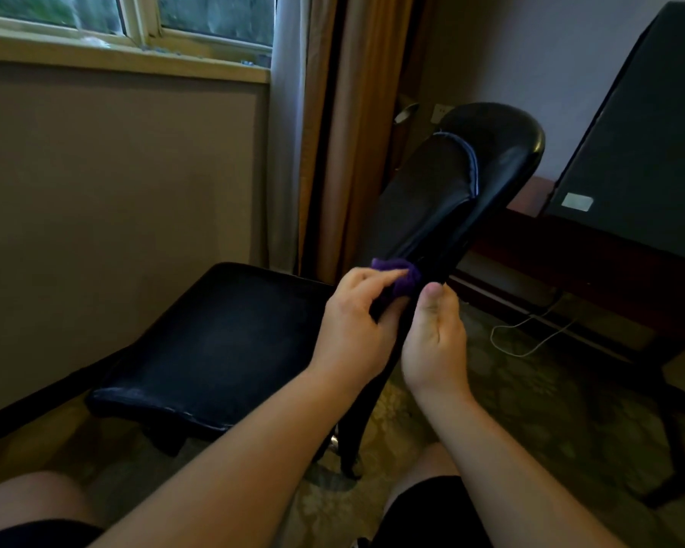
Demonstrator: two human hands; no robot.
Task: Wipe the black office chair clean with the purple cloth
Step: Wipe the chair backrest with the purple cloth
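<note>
Purple cloth [401,275], bunched into a small wad, pressed against the lower end of the backrest [432,199] of the black office chair [507,160], at the point where the backrest narrows to its support. Left hand [352,322]: fingers curled round the wad with the thumb lying over its near side, so that the cloth protrudes beyond the fingertips and sits between them and the black upholstery. Right hand [436,338]: wrapped on the narrow support just below and to the right of the cloth, thumb [434,294] straight and pointing up along the near face, its tip just beside the wad; the remaining fingers pass behind the support, out of sight. Seat [222,342] lies to the left of both hands. Background: window [135,17] and curtain [333,132] behind the chair, a dark cabinet [629,152] at right, a white cable [530,334] on the patterned carpet [491,409]
</note>
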